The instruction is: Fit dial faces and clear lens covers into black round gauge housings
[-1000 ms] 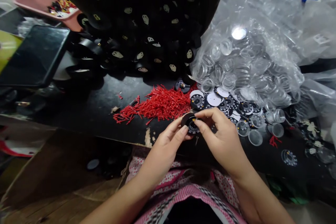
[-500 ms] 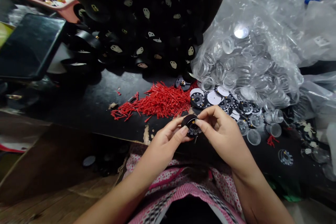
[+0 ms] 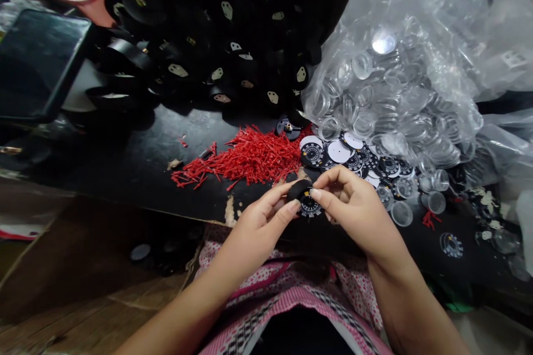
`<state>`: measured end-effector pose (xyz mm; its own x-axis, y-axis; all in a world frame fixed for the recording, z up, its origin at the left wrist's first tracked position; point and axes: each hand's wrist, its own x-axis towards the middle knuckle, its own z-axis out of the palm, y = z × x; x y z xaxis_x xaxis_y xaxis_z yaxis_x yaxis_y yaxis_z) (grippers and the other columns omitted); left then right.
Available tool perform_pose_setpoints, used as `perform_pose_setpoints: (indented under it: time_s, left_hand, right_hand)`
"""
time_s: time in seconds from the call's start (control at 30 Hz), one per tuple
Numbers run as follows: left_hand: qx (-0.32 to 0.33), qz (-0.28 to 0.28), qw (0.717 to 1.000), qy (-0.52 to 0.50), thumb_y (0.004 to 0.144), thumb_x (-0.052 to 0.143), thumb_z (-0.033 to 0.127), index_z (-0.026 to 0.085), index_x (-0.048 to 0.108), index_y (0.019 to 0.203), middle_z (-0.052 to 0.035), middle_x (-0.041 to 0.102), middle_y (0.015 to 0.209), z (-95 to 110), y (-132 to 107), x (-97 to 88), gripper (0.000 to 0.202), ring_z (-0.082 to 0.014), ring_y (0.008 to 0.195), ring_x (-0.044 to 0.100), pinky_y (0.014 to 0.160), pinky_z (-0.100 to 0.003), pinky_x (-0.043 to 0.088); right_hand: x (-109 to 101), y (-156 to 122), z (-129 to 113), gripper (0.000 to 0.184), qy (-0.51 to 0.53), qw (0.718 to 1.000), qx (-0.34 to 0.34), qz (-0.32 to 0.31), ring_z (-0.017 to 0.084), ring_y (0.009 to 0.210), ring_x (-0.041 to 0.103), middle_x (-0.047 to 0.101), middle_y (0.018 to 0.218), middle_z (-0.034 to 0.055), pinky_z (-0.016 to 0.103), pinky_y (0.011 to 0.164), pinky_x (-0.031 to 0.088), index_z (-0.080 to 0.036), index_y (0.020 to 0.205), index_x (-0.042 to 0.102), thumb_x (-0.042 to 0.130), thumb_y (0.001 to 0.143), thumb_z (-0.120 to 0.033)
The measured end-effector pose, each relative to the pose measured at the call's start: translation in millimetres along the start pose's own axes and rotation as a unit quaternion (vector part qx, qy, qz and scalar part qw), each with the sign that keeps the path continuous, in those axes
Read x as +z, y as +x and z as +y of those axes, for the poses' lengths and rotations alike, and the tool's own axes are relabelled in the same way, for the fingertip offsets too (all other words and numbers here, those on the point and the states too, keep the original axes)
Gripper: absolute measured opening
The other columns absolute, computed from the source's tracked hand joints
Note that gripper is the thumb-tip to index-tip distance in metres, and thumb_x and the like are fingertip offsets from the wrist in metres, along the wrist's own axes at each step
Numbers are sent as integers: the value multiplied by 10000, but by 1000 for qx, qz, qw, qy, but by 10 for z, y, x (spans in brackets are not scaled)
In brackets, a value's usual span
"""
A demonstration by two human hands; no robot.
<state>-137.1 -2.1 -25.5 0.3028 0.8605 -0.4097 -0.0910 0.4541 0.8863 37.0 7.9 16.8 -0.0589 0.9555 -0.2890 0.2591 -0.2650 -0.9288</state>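
Both hands meet at the table edge: left hand (image 3: pixel 260 221) and right hand (image 3: pixel 353 205) pinch together one small round black dial part with white scale marks (image 3: pixel 306 200). Just beyond the left fingers lies a heap of thin red plastic pointers (image 3: pixel 250 156). Beyond the right hand lie loose black-and-white printed dial discs (image 3: pixel 353 158) and a clear plastic bag of transparent round lenses (image 3: pixel 395 94).

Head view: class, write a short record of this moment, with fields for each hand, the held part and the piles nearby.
left hand: pinches black dial, left side
right hand: pinches black dial, right side
black dial: white markings up, above table edge
piles: red needles beside printed discs; clear covers in plastic bag; black housings behind
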Motion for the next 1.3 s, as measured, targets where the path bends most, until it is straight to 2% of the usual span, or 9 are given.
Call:
perform_pose_setpoints:
  time_s: [0.13,0.23,0.33,0.5,0.8,1.07,1.2,1.3]
  left_hand:
    - [-13,-6,996,-91,886,654,386,268,687,1174,-26,699,1230,-60,36,-6,314,-223,1125,650,927,-339,567]
    - [-24,-14,989,-146,888,656,381,275,689,1177,-32,679,1274,-86,51,9,309,-231,1169,627,928,-336,568]
    - [-30,-12,990,-139,880,670,372,278,705,1153,-25,671,1284,-76,43,35,290,-216,1151,637,925,-311,566]
    - [-25,-3,997,-74,872,671,369,280,704,1155,-7,713,1160,-56,19,44,298,-192,1050,671,929,-329,568]
    - [-28,-5,991,-133,854,694,369,257,718,1103,-25,687,1208,-59,29,76,274,-213,1106,646,921,-334,572]
    - [-8,2,992,-125,819,725,374,227,701,1058,-35,703,1090,-69,15,89,281,-208,1030,652,882,-323,562]
    - [-13,3,995,-99,815,724,341,218,658,1036,-14,717,943,-65,18,111,261,-172,909,665,853,-286,534]
    - [-18,8,996,-88,824,711,316,223,633,1024,6,706,914,-57,29,124,234,-148,875,659,835,-257,513]
  right_hand:
    - [-92,-4,27,121,0,1000,10,17,86,530,495,564,700,-39,220,481,395,-205,854,593,677,834,-290]
    - [-96,-31,36,130,-3,999,4,32,88,534,497,569,710,-36,223,482,401,-208,863,595,679,840,-305]
    - [-18,-44,18,76,-34,999,-20,21,109,620,543,588,736,-25,243,564,435,-211,866,597,651,858,-263]
    - [79,-22,-5,27,-102,993,-53,24,116,696,552,595,777,-26,249,625,431,-217,876,590,614,873,-206]
    - [58,11,41,73,-32,999,-18,25,116,606,532,567,709,-32,254,566,424,-212,836,558,624,845,-242]
    - [47,-2,57,89,-30,999,-17,20,114,587,525,565,705,-34,256,550,424,-219,829,549,631,847,-249]
    - [45,-21,82,89,-34,999,-29,13,116,609,526,561,715,-37,259,573,431,-222,838,544,625,864,-245]
    - [49,-45,91,84,-67,996,-48,16,124,670,544,572,749,-30,260,606,432,-226,847,542,617,880,-238]
